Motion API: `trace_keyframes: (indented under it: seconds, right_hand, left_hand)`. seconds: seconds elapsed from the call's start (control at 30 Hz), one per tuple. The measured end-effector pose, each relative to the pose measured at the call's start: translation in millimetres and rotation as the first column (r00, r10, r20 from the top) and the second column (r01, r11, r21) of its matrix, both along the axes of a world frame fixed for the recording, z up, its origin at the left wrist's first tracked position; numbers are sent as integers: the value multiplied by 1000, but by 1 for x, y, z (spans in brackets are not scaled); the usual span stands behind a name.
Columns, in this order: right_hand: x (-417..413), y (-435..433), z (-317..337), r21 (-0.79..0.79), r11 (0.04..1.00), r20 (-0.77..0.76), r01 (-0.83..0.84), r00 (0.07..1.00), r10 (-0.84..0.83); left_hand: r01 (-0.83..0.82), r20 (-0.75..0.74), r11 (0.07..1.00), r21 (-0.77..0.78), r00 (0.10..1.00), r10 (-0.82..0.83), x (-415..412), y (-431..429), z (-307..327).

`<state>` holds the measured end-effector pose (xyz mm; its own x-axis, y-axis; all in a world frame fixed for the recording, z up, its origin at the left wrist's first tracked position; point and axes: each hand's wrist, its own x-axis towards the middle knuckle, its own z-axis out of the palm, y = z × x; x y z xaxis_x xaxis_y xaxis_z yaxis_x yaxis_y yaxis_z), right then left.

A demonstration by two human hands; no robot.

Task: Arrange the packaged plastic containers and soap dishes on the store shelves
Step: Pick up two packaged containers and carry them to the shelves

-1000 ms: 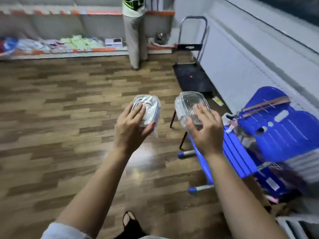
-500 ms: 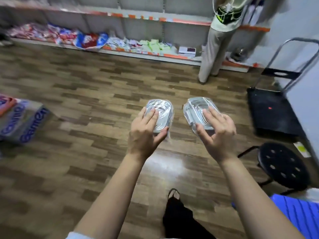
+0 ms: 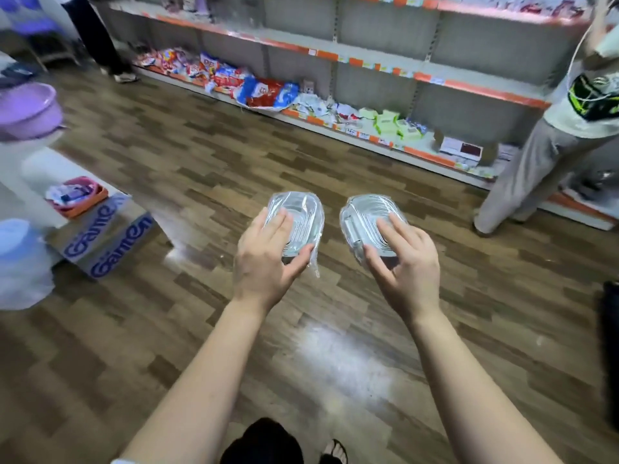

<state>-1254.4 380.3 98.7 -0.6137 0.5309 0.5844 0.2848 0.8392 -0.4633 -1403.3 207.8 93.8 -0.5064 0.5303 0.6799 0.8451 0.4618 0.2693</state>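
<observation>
Open floor (image 3: 234, 155) before shelves (image 3: 368, 65)

Head-worn wide-angle view, forward and down; floor (image 3: 335, 363) near; shelves (image 3: 469, 86) well ahead

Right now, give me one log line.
left hand: holds left wrapped dish | right hand: holds right wrapped dish | shelves: ahead, not reached

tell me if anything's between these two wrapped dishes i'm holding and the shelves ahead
Nothing visible does. The left hand and right hand hold the left dish and right dish over bare floor that runs up to the shelves. A person stands at the shelves' right end, a cardboard box off left.
</observation>
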Motion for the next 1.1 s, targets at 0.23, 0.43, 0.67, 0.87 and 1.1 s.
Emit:
trace_keyframes:
  seconds: [0.23,0.43,0.67,0.87,1.1]
  right_hand:
    - [-179,57,-16,41,994,-33,-98,994,100]
    - [-341,99,-12,67,995,-31,-79,996,82]
    - [-485,150,-5,34,999,-35,-14,999,15]
    - [-615,228,-13,22,1000,-65,10,998,-8]
    - [-788,333,3,21,1000,-43,-13,999,14]
  left_hand:
    - [-117,18,992,45,993,116,-157,44,-23]
    - [-91,34,994,58,995,89,-314,87,-21]
    - [-53,30,997,65,998,51,-474,150,-12]
    - [-56,49,995,79,997,52,-610,228,-16]
    - [-101,73,993,61,993,97,-779,325,-2]
